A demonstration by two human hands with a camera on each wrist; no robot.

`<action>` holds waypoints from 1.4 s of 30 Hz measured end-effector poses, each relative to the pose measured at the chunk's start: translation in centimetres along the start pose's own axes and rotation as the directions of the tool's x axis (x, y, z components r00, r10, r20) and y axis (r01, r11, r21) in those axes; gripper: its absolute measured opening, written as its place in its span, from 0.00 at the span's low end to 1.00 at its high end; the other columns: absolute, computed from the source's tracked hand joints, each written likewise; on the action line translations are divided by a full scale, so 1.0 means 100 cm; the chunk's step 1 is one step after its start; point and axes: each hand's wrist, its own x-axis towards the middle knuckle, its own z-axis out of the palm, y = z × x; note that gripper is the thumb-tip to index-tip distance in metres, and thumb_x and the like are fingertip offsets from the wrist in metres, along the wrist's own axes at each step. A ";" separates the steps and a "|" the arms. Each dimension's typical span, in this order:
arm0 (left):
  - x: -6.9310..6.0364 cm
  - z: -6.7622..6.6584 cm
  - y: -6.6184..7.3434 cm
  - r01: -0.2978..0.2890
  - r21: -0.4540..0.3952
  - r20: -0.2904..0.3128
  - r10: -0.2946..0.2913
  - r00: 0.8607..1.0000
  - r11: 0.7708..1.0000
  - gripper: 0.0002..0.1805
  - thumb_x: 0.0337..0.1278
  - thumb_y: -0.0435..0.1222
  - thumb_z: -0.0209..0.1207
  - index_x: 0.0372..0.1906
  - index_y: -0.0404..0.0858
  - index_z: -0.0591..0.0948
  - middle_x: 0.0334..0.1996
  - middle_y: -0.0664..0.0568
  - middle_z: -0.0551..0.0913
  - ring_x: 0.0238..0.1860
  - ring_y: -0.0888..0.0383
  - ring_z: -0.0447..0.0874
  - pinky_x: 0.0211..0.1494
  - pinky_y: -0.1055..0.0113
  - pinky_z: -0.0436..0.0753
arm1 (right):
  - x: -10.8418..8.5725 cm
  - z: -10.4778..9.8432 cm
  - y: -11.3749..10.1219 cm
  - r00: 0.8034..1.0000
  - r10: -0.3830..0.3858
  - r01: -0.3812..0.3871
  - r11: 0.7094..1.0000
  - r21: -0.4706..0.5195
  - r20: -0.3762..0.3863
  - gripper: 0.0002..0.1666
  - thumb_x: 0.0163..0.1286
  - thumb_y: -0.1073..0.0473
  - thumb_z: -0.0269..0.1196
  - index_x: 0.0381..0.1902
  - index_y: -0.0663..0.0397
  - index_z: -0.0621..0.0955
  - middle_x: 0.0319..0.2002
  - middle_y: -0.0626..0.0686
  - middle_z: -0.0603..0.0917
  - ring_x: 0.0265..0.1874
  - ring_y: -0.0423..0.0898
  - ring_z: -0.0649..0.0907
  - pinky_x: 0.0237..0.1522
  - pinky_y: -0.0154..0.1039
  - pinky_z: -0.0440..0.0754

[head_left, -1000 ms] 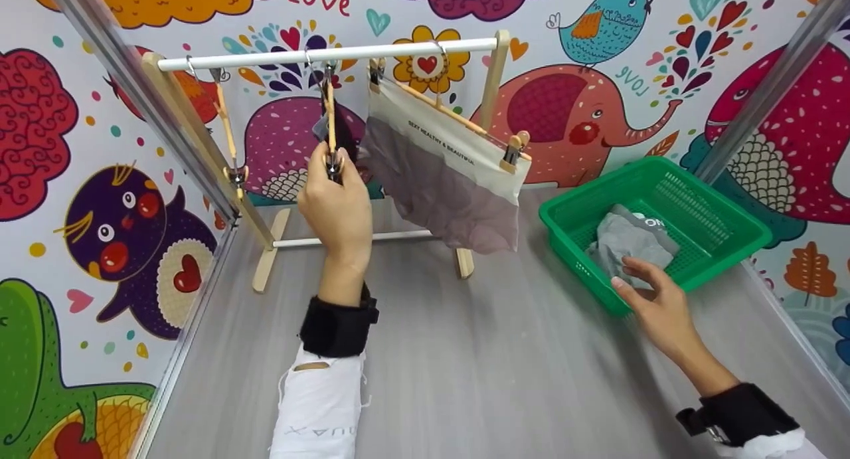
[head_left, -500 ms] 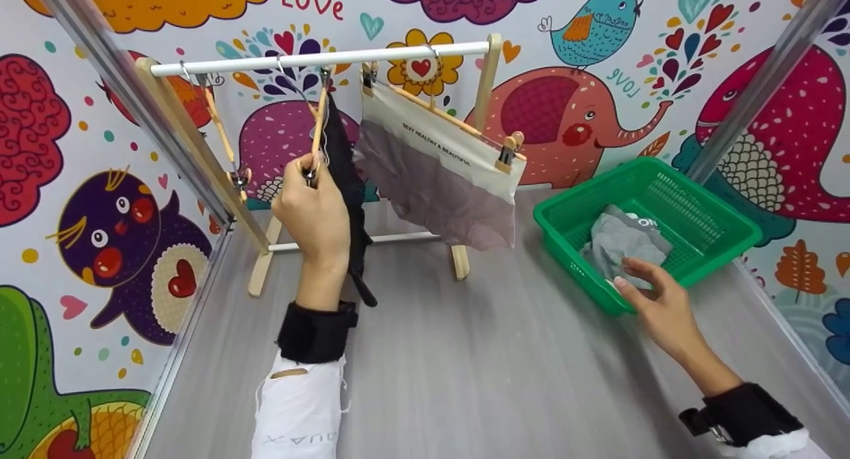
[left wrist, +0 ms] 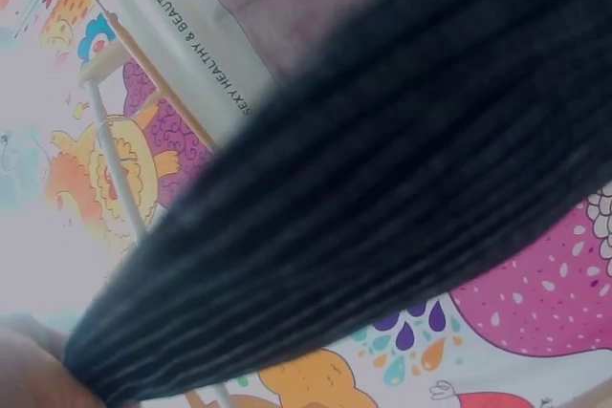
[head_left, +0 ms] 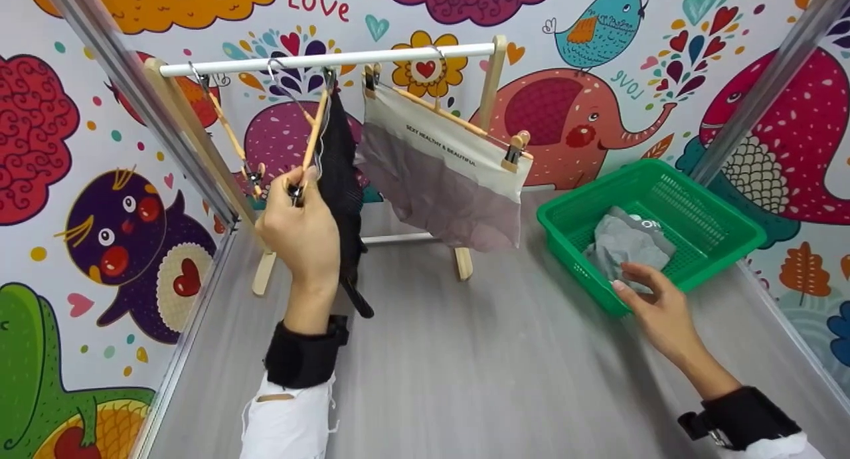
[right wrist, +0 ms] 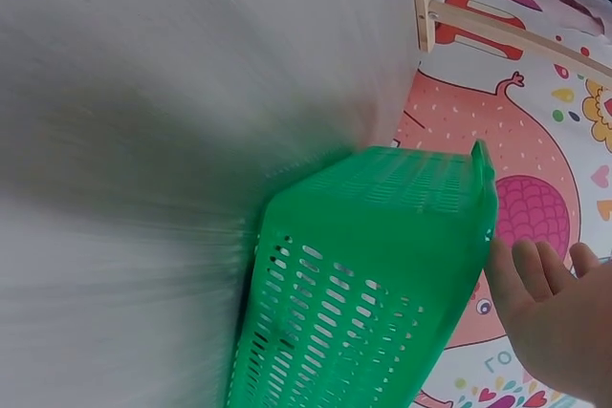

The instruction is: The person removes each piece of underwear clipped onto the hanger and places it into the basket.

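My left hand (head_left: 302, 240) holds the near clip end of a wooden clip hanger (head_left: 311, 140), whose hook is over the white rail (head_left: 392, 54). A black garment (head_left: 345, 180) hangs from this hanger; its ribbed cloth (left wrist: 382, 160) fills much of the left wrist view. My right hand (head_left: 664, 316), fingers loosely bent and holding nothing, is over the near rim of the green basket (head_left: 564, 236). In the basket lies a crumpled grey garment (head_left: 624, 236) with white lettering. Whether the right fingertips touch it, I cannot tell.
Right of the black garment, underpants (head_left: 451, 186) with a white waistband hang from another clip hanger. A bare clip hanger (head_left: 229, 133) hangs at the rack's left end. Wooden posts (head_left: 491, 87) support the rail, and printed wall panels stand behind it.
My left hand has moved left and toward me, swinging the hanger's near end with it. More of the black garment shows now. The right hand has stayed over the basket's rim.
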 end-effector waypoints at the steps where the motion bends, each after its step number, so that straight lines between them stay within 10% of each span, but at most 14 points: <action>1: -0.001 -0.003 -0.001 0.008 -0.014 0.000 -0.008 1.000 1.000 0.10 0.65 0.32 0.70 0.39 0.25 0.87 0.34 0.38 0.91 0.30 0.49 0.89 0.34 0.84 0.75 | -0.001 0.001 0.000 1.000 -0.003 0.003 1.000 0.000 -0.003 0.28 0.79 0.55 0.65 0.70 0.63 0.76 0.56 0.43 0.80 0.50 0.28 0.81 0.46 0.20 0.79; 10: -0.003 -0.037 -0.007 0.216 -0.179 0.046 -0.212 0.976 0.960 0.06 0.61 0.27 0.71 0.39 0.25 0.88 0.35 0.40 0.90 0.31 0.64 0.82 0.36 0.76 0.81 | -0.005 0.003 -0.002 1.000 -0.003 0.003 0.999 -0.036 0.006 0.29 0.80 0.53 0.63 0.71 0.61 0.75 0.64 0.59 0.78 0.54 0.29 0.76 0.51 0.19 0.74; 29: -0.013 -0.099 -0.012 0.185 -0.161 0.101 -0.170 0.980 0.969 0.05 0.58 0.23 0.71 0.39 0.24 0.90 0.35 0.40 0.91 0.35 0.65 0.88 0.40 0.76 0.83 | -0.008 0.005 -0.010 0.999 -0.029 0.029 0.999 -0.018 -0.030 0.26 0.79 0.56 0.64 0.70 0.61 0.76 0.57 0.42 0.79 0.51 0.29 0.80 0.48 0.20 0.78; 42: -0.021 -0.114 -0.017 0.320 -0.473 0.237 -0.231 0.944 0.821 0.05 0.57 0.16 0.67 0.39 0.15 0.85 0.33 0.41 0.91 0.36 0.55 0.93 0.45 0.71 0.88 | -0.009 0.005 -0.015 0.998 -0.048 0.047 0.999 -0.008 -0.042 0.25 0.79 0.57 0.64 0.69 0.61 0.77 0.56 0.34 0.79 0.51 0.30 0.80 0.50 0.19 0.77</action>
